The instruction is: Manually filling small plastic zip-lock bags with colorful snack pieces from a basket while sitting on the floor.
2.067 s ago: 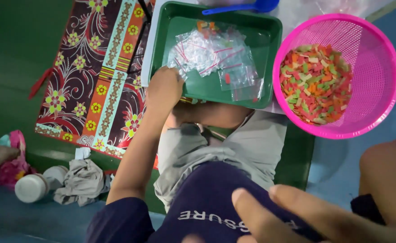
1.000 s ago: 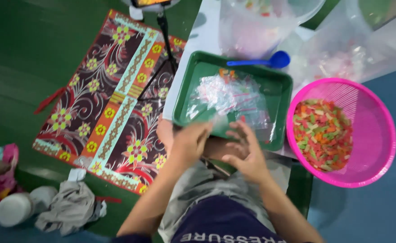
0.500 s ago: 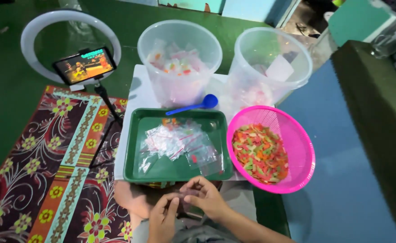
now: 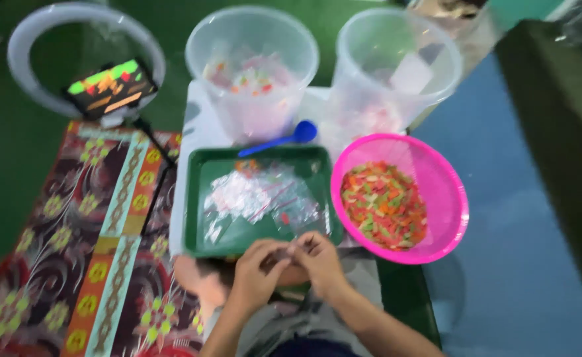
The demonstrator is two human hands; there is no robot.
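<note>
Pinching a small clear crinkly bag (image 4: 290, 254), left hand (image 4: 256, 276) and right hand (image 4: 319, 261).

A small clear plastic bag (image 4: 290, 254) is pinched between the fingertips of both hands, just off the 6 o'clock edge of the green tray (image 4: 198, 198). It is mostly hidden and blurred. A heap of similar clear bags (image 4: 254, 195) lies flat in the tray's centre.
</note>
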